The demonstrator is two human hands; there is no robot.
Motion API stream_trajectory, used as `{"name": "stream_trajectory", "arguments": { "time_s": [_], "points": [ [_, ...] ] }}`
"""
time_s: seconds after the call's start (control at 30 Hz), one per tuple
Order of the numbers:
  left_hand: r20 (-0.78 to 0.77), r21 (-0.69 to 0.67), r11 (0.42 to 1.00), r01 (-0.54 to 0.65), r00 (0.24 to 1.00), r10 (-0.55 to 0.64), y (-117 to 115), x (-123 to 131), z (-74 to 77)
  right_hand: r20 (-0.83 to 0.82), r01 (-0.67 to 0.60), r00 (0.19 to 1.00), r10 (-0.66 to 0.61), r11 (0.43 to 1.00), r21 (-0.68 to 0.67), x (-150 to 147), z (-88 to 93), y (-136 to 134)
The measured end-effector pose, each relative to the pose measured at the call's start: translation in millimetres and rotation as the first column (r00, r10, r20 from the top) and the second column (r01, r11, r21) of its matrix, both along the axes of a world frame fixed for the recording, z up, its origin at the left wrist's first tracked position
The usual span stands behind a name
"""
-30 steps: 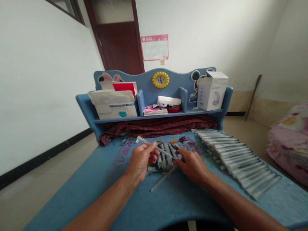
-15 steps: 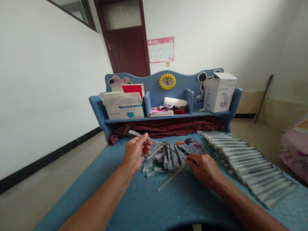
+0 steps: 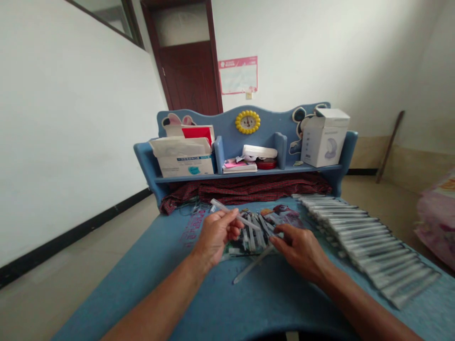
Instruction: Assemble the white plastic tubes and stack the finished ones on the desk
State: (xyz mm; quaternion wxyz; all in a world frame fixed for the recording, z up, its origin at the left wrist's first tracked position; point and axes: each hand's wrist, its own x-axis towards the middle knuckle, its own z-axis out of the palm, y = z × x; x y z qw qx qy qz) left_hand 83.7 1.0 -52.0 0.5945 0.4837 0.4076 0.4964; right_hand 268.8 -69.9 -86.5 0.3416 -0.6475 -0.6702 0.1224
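My left hand (image 3: pixel 215 239) pinches a slim translucent plastic tube (image 3: pixel 221 206) between thumb and fingers, tilted down to the right. To its right is my right hand (image 3: pixel 300 248), thumb and fingertips pressed together close to the tube's lower end; what they grip is too small to make out. Beneath and between both hands lies a loose pile of similar clear tubes and dark thin pieces (image 3: pixel 251 237). One single tube (image 3: pixel 250 267) lies slantwise on the blue table in front of the pile.
Many dark-cored clear tubes (image 3: pixel 369 239) lie side by side in a long row along the right of the blue table (image 3: pixel 213 303). Behind, a checked cloth (image 3: pixel 249 189) is bunched under a blue shelf (image 3: pixel 170 179) holding a mask box (image 3: pixel 185 163) and a white carton (image 3: pixel 324 137).
My left hand has moved right with the tube, closer to my right hand. The thin dark rod that stretched between the hands no longer shows. My right hand has barely moved.
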Motion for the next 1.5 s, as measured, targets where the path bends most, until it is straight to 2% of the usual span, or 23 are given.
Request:
{"name": "stream_trajectory", "arguments": {
  "time_s": [0.1, 0.23, 0.47, 0.7, 0.83, 0.97, 1.07, 1.3, 1.43, 1.5],
  "points": [
    [-0.041, -0.008, 0.991, 0.133, 0.99, -0.134, -12.5, 10.3, -6.6, -0.172, -0.147, 0.973, 0.155, 0.987, 0.059, -7.1, 0.3, 0.2],
    [-0.058, -0.028, 0.969, 0.245, 0.967, -0.246, -21.6, 17.9, -11.9, -0.166, -0.253, 0.949, 0.269, 0.961, 0.111, -17.1, 0.2, -1.1],
    [-0.043, 0.023, 0.985, 0.173, 0.984, -0.172, -6.5, 5.2, -4.2, -0.177, -0.239, 0.952, 0.248, 0.969, 0.071, -18.9, 1.3, -8.4],
    [-0.074, -0.086, 0.952, 0.295, 0.951, -0.301, -6.5, -1.1, 5.9, -0.144, -0.243, 0.957, 0.25, 0.968, 0.068, -16.7, -0.9, -13.3],
    [-0.181, -0.093, 0.923, 0.373, 0.905, -0.384, -12.2, -1.1, 9.1, -0.112, -0.227, 0.966, 0.233, 0.972, 0.067, -16.1, -0.7, -16.1],
    [-0.372, -0.093, 0.891, 0.445, 0.815, -0.445, -15.5, -3.3, 14.1, -0.049, -0.247, 0.967, 0.25, 0.967, 0.069, -14.2, 3.0, -18.7],
    [-0.454, -0.077, 0.88, 0.469, 0.769, -0.45, -18.9, -4.0, 23.0, 0.029, -0.3, 0.954, 0.299, 0.953, 0.05, -9.9, 12.3, -22.7],
    [-0.509, 0.057, 0.926, 0.374, 0.809, -0.296, -43.0, -10.1, 60.2, 0.257, -0.347, 0.914, 0.315, 0.934, 0.088, 3.1, 50.8, -44.1],
    [-0.53, 0.031, 0.939, 0.344, 0.802, -0.276, -60.7, -2.2, 82.9, 0.4, -0.409, 0.856, 0.327, 0.902, 0.139, 3.3, 62.2, -53.9],
    [-0.521, -0.009, 0.937, 0.348, 0.798, -0.302, -68.0, -0.3, 85.1, 0.452, -0.437, 0.832, 0.32, 0.881, 0.181, 2.3, 62.4, -57.4]
  ]
}}
